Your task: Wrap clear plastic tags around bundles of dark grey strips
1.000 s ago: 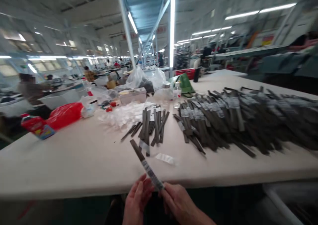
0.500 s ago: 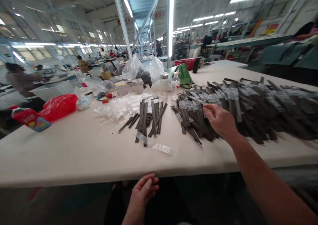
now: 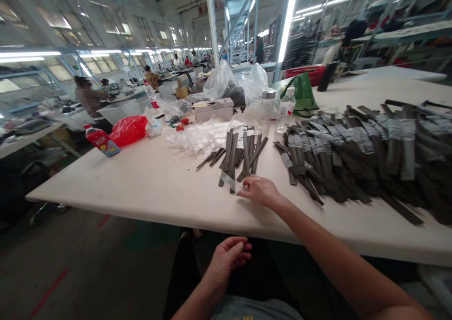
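My right hand (image 3: 260, 191) is low over the table, thumb and fingers drawn together at the right end of a clear plastic strip (image 3: 231, 182). The rest of that strip lies across the lower ends of a small group of dark flat strips (image 3: 231, 152). My left hand (image 3: 230, 256) hangs just off the table's front edge, fingers curled, thumb against the index finger, with nothing visible in it. To the right lies a large heap of dark strips in bundles (image 3: 332, 155), wrapped round with grey translucent film. A white pile of thin plastic pieces (image 3: 197, 138) lies behind the small group.
On the pale table (image 3: 141, 183) stand a jar (image 3: 268, 105), a clear bottle (image 3: 287, 104), a green bag (image 3: 305, 94) and a white box (image 3: 214, 110). A red plastic bag (image 3: 129, 131) and a red packet (image 3: 102, 141) lie at left. People sit farther back.
My right hand has moved left from the bundled heap to the plastic strip by the small group. My left hand remains below the table edge. The view has turned left.
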### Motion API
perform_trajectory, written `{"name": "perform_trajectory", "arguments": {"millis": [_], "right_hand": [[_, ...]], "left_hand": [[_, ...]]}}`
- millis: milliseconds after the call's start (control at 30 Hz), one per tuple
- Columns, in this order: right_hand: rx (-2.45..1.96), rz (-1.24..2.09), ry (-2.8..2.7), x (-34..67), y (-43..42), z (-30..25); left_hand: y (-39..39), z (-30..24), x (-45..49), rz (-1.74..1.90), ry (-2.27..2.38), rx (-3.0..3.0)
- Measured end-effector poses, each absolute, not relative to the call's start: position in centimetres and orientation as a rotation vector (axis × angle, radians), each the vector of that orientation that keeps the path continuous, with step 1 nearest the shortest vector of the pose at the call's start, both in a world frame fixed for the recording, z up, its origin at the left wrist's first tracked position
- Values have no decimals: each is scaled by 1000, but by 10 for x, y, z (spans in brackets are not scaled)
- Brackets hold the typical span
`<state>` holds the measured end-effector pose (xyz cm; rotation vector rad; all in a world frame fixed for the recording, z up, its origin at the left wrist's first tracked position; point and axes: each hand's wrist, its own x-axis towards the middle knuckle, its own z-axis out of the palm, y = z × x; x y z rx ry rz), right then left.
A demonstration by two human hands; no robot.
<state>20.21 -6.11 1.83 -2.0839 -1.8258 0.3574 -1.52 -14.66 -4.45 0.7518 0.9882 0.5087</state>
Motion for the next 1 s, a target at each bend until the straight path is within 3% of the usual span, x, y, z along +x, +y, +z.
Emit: {"name": "perform_trajectory", "arguments": {"millis": [500, 1000], "right_hand": [[-1632, 908, -1616, 171, -65, 34], [-1432, 1047, -1590, 154, -72, 37]], "left_hand": [[-111, 11, -15, 709, 938, 981], [-115, -7, -13, 516, 782, 1164]]}}
